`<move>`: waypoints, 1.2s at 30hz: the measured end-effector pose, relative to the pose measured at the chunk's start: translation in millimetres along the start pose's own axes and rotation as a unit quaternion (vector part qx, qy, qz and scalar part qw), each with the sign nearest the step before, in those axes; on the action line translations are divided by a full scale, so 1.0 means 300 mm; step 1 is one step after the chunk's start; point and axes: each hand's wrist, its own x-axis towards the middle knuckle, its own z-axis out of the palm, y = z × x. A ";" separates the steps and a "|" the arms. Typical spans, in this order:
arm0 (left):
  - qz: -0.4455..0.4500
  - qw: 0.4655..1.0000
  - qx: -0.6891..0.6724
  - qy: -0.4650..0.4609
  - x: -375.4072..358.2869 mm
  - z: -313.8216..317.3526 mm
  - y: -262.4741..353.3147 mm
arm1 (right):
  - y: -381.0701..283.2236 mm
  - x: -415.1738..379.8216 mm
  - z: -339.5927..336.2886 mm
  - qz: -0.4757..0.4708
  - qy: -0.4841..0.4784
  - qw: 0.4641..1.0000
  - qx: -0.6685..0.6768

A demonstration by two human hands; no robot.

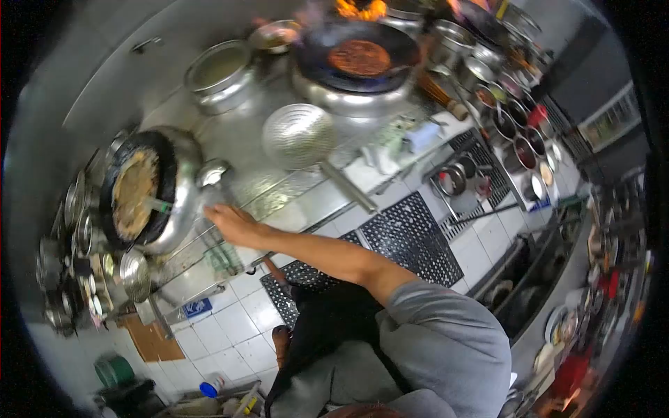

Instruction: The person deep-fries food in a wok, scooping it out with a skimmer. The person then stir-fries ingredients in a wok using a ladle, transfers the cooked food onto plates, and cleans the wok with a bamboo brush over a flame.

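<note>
The right hand (235,226), there it was, out over the front of the steel counter (233,136)! Far left, a black wok (167,167) cradled pale brown food (134,188), soft by the look of it and likely to tear. Just right of that, the ladle (212,172) showed its bowl against the counter: stiff metal, probably light, perhaps slick with oil, the handle surely the place to grip. And the hand? Fingers partly curled, right by that ladle, but blur hid whether they had closed on the handle: impossible to tell! The left hand was out of view. Further right, a perforated skimmer (300,136) lay with its handle jutting past the counter's edge.
</note>
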 end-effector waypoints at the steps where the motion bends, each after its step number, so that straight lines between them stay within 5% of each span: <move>1: 0.040 0.997 0.062 -0.028 -0.009 0.050 0.083 | 0.029 -0.118 -0.055 -0.006 0.048 0.999 0.025; 3: 0.121 0.975 0.172 -0.077 -0.035 0.157 0.229 | 0.037 -0.313 -0.258 0.018 0.044 0.991 0.125; 6: 0.246 0.907 0.311 -0.143 -0.075 0.333 0.338 | 0.141 -0.567 -0.418 0.093 0.145 0.983 0.060; 7: 0.208 0.908 0.336 -0.143 0.062 0.325 0.242 | 0.159 -0.630 -0.480 0.111 0.195 0.973 0.063; 8: 0.265 0.859 0.397 -0.182 -0.016 0.378 0.401 | 0.178 -0.679 -0.553 0.155 0.207 0.964 0.058; 9: 0.204 0.868 0.385 -0.239 0.022 0.412 0.448 | 0.192 -0.716 -0.631 0.199 0.218 0.954 0.053; 11: 0.244 0.830 0.427 -0.261 -0.067 0.505 0.646 | 0.231 -0.778 -0.751 0.240 0.287 0.926 0.045; 16: 0.252 0.797 0.442 -0.325 -0.205 0.745 0.993 | 0.443 -0.899 -0.983 0.232 0.452 0.857 -0.091; 19: 0.269 0.809 0.403 -0.333 -0.170 0.899 1.076 | 0.571 -0.973 -1.200 0.250 0.416 0.839 -0.247; 22: 0.430 0.739 0.358 -0.376 -0.148 1.069 1.177 | 0.721 -1.029 -1.401 0.302 0.406 0.799 -0.324; 24: 0.435 0.736 0.335 -0.397 -0.109 1.171 1.228 | 0.880 -1.085 -1.516 0.414 0.331 0.771 -0.353; 25: 0.435 0.727 0.324 -0.421 -0.088 1.232 1.255 | 0.998 -1.137 -1.540 0.387 0.338 0.750 -0.417; 31: 0.484 0.752 0.263 -0.363 -0.012 1.485 1.427 | 1.369 -1.242 -1.687 0.534 0.188 0.787 -0.244; 36: 0.547 0.775 0.203 -0.242 0.014 1.587 1.553 | 1.244 -1.108 -1.789 0.465 0.230 0.829 -0.208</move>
